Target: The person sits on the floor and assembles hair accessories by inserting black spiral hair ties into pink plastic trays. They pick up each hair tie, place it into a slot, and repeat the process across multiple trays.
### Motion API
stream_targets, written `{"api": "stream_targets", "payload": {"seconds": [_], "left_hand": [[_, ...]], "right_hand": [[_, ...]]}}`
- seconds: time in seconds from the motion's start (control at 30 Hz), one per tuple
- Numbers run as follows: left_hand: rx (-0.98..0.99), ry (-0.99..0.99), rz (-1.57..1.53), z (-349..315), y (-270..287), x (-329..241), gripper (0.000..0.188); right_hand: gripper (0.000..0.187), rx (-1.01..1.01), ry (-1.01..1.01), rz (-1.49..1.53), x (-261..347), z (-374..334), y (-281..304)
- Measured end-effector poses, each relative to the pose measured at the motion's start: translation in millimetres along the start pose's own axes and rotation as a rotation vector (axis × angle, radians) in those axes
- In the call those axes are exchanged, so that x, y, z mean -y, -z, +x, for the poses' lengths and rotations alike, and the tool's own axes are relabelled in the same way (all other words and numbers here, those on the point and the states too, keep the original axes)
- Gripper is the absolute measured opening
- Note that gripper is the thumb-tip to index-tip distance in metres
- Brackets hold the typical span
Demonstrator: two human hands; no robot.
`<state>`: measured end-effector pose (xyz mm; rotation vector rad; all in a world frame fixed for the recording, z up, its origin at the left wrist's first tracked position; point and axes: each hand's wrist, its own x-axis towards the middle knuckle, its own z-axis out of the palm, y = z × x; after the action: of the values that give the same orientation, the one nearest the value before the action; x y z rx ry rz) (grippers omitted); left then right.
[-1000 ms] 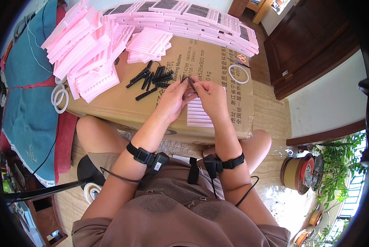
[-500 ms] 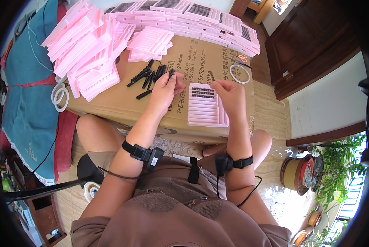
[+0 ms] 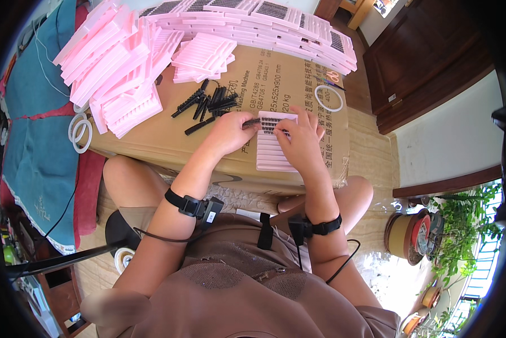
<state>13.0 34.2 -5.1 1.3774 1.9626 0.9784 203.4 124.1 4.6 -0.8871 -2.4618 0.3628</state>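
My left hand point(image 3: 232, 133) is closed in a pinch around a black false-lash strip point(image 3: 252, 121), whose free end points at the left edge of a pink tray point(image 3: 275, 156). Inside that tray, short rows of black lashes point(image 3: 271, 120) fill the far slots, while the nearer slots are bare. Over the tray's right side, my right hand point(image 3: 303, 145) has thumb and forefinger together at the end of a lash strip in the rows. Its other fingers are raised and partly spread. Left of my left hand lies a loose pile of black lash strips point(image 3: 203, 103).
The cardboard box point(image 3: 208, 155) serves as the work surface. Pink trays are heaped at the left point(image 3: 112, 62), with filled trays point(image 3: 247, 25) stacked along the back. A white ring point(image 3: 328, 99) and orange-handled scissors point(image 3: 333, 76) lie at the right. Potted plants point(image 3: 402, 236) stand beyond.
My left hand has moved right and nearer, bringing its lash strip to the tray's edge. My right hand has come down onto the tray's rows from above its far edge.
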Motion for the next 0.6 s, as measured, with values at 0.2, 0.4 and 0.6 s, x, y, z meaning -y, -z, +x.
{"api": "stream_targets", "payload": {"seconds": [0.2, 0.4, 0.6], "left_hand": [[-0.011, -0.053, 0.033, 3.1, -1.6, 5.2, 0.025], [0.002, -0.043, 0.062, 4.4, -1.5, 5.6, 0.027], [0.028, -0.030, 0.047, 4.5, -0.2, 5.8, 0.027]], "right_hand": [[0.009, 0.041, -0.020, -0.030, 1.2, -0.1, -10.4], [0.010, 0.016, -0.008, -0.020, 0.1, -1.1, -13.5], [0.011, 0.022, -0.011, -0.021, 1.6, -0.1, -13.2]]}}
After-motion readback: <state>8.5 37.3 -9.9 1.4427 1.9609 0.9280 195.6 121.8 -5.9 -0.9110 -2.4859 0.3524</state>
